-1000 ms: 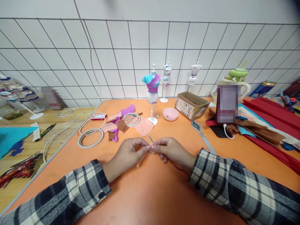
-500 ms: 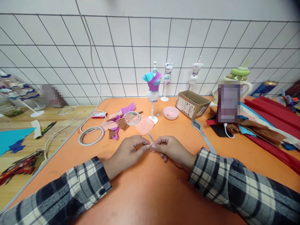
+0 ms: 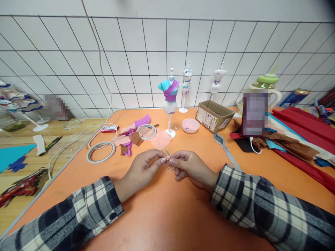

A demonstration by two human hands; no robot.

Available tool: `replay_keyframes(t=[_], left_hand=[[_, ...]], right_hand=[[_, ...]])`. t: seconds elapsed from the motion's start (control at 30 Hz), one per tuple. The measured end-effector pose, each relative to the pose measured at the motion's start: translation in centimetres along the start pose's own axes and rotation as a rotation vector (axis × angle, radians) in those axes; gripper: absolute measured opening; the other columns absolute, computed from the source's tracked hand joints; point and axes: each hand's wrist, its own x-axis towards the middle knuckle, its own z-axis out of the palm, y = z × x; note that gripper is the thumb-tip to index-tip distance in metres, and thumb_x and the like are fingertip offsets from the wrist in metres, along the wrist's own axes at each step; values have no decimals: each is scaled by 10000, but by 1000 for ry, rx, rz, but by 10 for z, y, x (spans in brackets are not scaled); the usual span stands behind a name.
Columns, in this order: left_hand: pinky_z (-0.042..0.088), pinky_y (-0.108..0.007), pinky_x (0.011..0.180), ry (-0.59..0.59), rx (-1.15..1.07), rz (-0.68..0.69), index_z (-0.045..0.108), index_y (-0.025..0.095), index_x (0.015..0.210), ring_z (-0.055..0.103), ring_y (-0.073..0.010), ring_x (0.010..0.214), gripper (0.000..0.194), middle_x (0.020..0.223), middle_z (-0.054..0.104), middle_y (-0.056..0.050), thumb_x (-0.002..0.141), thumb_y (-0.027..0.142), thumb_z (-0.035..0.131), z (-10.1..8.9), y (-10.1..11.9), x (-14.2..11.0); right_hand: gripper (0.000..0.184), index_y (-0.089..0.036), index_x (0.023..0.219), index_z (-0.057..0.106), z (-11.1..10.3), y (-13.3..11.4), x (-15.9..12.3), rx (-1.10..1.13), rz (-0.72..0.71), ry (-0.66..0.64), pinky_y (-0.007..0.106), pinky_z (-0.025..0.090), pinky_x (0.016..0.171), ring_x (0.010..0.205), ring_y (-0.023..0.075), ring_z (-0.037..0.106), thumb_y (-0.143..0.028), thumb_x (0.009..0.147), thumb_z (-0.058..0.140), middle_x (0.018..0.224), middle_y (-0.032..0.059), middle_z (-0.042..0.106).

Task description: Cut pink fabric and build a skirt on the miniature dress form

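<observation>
Above the middle of the orange table, my left hand [image 3: 148, 167] and my right hand [image 3: 192, 169] meet fingertip to fingertip. Both pinch a tiny scrap of pink paper [image 3: 168, 158], mostly hidden by the fingers. Small metal scissors [image 3: 171, 167] show between the hands, a finger ring below and the blade tip above. Whether they lie on the table or rest in my right hand I cannot tell. Just beyond stands a small white dress form [image 3: 169, 107], its bust wrapped in turquoise and purple. Crumpled pink paper [image 3: 161, 140] lies at its base.
Left of my hands are a roll of tape [image 3: 101, 152], another tape roll [image 3: 146, 131] on paper scraps, and a red-white box [image 3: 110, 129]. Behind stand a pink bowl [image 3: 190, 126] and a cardboard box [image 3: 214, 116]. At right are a propped phone [image 3: 255, 115] and folded coloured paper [image 3: 300, 139].
My fingertips have shifted slightly, and a bit more of the pink scrap shows between them. The view has drifted a little; the things on the table stay put.
</observation>
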Motion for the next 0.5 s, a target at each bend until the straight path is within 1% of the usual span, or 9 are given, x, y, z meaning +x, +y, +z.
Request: replay_keyframes(t=[0.07, 0.17, 0.23, 0.3, 0.37, 0.43, 0.5], left_hand=[[499, -260, 767, 20, -43, -27, 672, 171, 860, 650, -160, 798, 187, 837, 715, -34, 901, 325, 573, -4, -2, 1], [514, -274, 761, 42, -128, -83, 676, 158, 864, 661, -175, 800, 224, 838, 725, -56, 884, 366, 596, -9, -5, 3], [519, -274, 746, 56, -123, -133, 685, 153, 848, 664, -178, 784, 240, 826, 732, -61, 867, 383, 618, -9, -6, 4], [520, -270, 731, 53, -93, -185, 696, 150, 821, 664, -180, 772, 253, 809, 736, -62, 849, 395, 640, -8, -6, 5], [512, -244, 651, 8, -102, -218, 701, 149, 799, 652, -164, 709, 267, 771, 731, -53, 844, 406, 642, -4, -4, 5], [463, -204, 526, -44, -134, -236, 695, 151, 789, 603, -125, 586, 261, 698, 705, -27, 849, 397, 631, 0, -2, 4], [388, -178, 437, -64, -149, -252, 681, 154, 779, 513, -88, 472, 250, 602, 651, 8, 858, 382, 615, 3, 0, 3]], right_hand=[[353, -149, 846, 668, -4, -2, 1, 55, 34, -48, 196, 536, 486, 561, 59, 545, -422, 675, 814, 832, 14, 636], [359, -156, 842, 656, -8, -3, 1, 108, 50, -59, 191, 539, 490, 606, 68, 561, -403, 653, 835, 910, 35, 661], [357, -159, 836, 650, -8, -3, 1, 94, 38, -89, 191, 535, 482, 615, 80, 570, -399, 651, 838, 859, 27, 654], [350, -158, 819, 653, -7, -2, 1, 41, 29, -129, 185, 517, 461, 581, 85, 560, -414, 658, 830, 728, 1, 614], [359, -160, 815, 658, -4, 0, 1, 3, 22, -132, 173, 495, 443, 538, 78, 532, -438, 660, 823, 635, -27, 560], [378, -161, 825, 665, -2, 1, 1, -9, 10, -104, 166, 488, 441, 531, 70, 515, -464, 657, 817, 629, -34, 541], [395, -157, 831, 672, 0, 1, 1, -18, 0, -77, 163, 487, 442, 553, 72, 515, -476, 648, 819, 648, -30, 535]])
